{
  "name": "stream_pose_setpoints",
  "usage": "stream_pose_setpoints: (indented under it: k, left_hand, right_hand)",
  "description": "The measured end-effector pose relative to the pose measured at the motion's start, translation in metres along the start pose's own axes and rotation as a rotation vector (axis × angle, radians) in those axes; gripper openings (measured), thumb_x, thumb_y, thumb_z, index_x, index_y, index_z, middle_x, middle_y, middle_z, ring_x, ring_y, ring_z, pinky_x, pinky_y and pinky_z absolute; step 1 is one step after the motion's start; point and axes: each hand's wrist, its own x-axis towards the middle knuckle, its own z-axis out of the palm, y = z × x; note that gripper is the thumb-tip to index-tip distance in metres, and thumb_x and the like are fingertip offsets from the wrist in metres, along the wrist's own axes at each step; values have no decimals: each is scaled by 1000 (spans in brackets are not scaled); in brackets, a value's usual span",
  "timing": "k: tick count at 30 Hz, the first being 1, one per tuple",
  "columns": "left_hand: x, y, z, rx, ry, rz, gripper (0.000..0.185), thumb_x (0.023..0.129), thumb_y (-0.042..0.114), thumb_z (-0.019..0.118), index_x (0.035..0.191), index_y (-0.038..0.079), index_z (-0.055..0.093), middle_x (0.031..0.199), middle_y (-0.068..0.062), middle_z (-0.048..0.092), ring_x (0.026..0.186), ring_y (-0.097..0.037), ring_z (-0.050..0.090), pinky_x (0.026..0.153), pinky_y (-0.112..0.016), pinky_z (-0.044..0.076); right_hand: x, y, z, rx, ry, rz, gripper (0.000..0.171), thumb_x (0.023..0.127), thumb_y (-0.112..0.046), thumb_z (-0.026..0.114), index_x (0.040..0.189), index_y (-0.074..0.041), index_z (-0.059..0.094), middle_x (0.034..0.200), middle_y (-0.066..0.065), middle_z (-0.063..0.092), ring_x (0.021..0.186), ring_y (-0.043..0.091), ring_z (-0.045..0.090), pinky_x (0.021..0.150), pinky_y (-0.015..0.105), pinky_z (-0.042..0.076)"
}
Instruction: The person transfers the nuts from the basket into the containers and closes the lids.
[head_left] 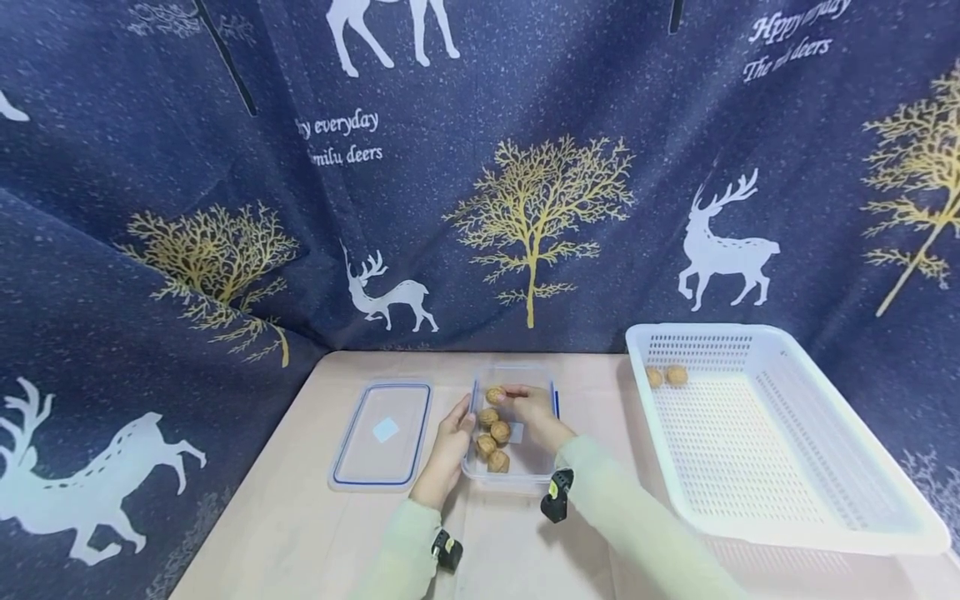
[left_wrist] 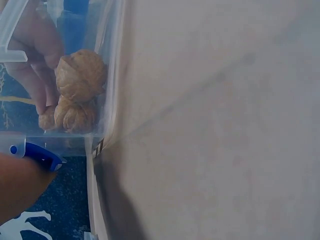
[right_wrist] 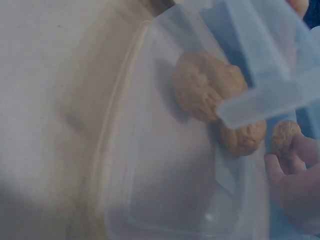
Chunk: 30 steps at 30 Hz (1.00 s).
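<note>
- Right hand reaches into the clear plastic box — fingers pinching the far brown walnut.
- Left hand — fingers straight — steadies the box's left wall.

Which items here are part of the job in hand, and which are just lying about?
In play:
- clear container, steadied by the left hand
- walnuts inside it
- right hand, reaching in at the far walnut
- white basket, two walnuts already in its far corner

Lying about:
- container lid, flat on the table
- deer-print cloth backdrop
</note>
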Motion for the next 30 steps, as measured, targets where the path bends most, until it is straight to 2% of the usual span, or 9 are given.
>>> stream_pose_setpoints:
  k: [9, 16, 23, 26, 30]
  left_hand:
    - [17, -28, -1, -8, 17, 23, 50, 102, 6, 37, 149, -3, 24, 155, -25, 17, 143, -43, 10, 117, -54, 11]
    - [19, -30, -1, -8, 30, 14, 50, 102, 7, 37, 150, -1, 24, 156, -21, 19, 144, -40, 11, 118, -52, 10]
    - [19, -31, -1, -6, 27, 29, 49, 102, 6, 36, 149, -3, 24, 155, -23, 19, 144, -41, 12, 118, -52, 11]
    - [20, -32, -1, -8, 27, 30, 49, 102, 6, 36, 149, -4, 24, 155, -24, 20, 143, -41, 13, 118, -52, 11]
    - [20, -31, -1, -13, 32, 25, 50, 102, 6, 37, 149, -3, 25, 155, -23, 21, 143, -41, 14, 118, -52, 11]
  right_hand:
    - [1, 5, 4, 7, 77, -2, 27, 89, -6, 67, 114, 6, 66, 114, 19, 66, 107, 32, 61, 93, 39, 52]
    - [4, 7, 5, 11, 83, -11, 25, 87, 0, 66, 110, 9, 66, 108, 21, 67, 91, 23, 64, 84, 34, 56]
    - [7, 11, 5, 50, 78, -13, 30, 86, 8, 62, 115, 14, 61, 111, 26, 64, 88, 21, 63, 78, 30, 58]
    - [7, 11, 5, 45, 74, -3, 31, 86, 8, 61, 117, 13, 61, 114, 27, 63, 88, 20, 62, 78, 29, 58]
    - [6, 9, 5, 26, 55, -6, 31, 86, 5, 63, 117, 11, 61, 114, 25, 64, 91, 21, 63, 83, 34, 58]
